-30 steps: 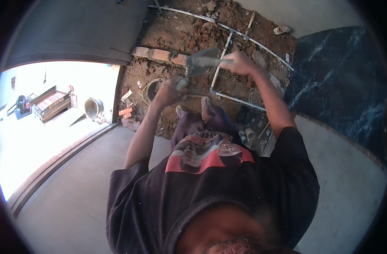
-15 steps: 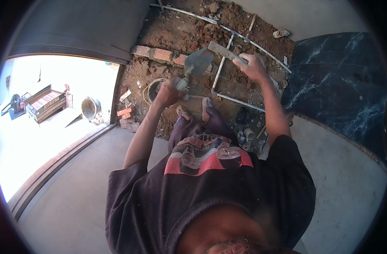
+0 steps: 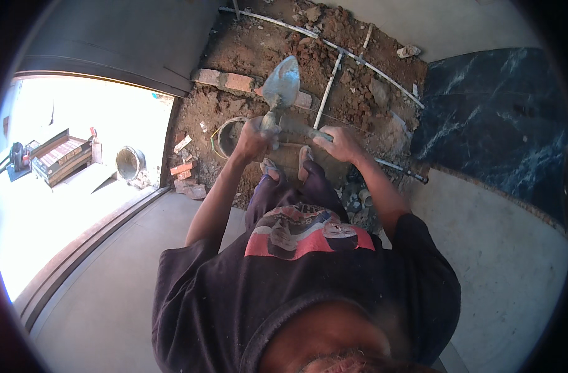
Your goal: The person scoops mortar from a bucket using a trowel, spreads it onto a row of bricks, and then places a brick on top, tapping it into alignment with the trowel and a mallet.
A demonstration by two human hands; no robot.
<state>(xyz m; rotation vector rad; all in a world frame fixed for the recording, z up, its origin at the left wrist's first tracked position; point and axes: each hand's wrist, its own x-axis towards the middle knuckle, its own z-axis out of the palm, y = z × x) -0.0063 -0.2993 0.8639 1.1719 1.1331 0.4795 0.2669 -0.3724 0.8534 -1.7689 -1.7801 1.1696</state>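
Observation:
My left hand (image 3: 255, 140) is closed round the handle of a pointed trowel (image 3: 282, 79), its grey, mortar-smeared blade raised and pointing away from me. From my right hand (image 3: 341, 145), closed on its grip, a narrow flat-bladed tool (image 3: 301, 127) reaches left to just beside the trowel's handle; whether the two touch I cannot tell. Its exact kind is unclear. Just left of my left hand a round bucket (image 3: 220, 138) stands on the soil, partly hidden by that hand.
White pipes (image 3: 329, 87) cross the dug-up soil (image 3: 259, 43), with a row of bricks (image 3: 239, 82) beyond the bucket. Broken bricks (image 3: 183, 168) lie near the doorway sill. Dark marble-look panels (image 3: 489, 118) are at right. Outside at left are stacked boxes (image 3: 63, 158) and another bucket (image 3: 130, 163).
My right hand has come down and left, swinging its flat tool to lie behind the trowel handle. The trowel blade has turned and tilted up in my left hand.

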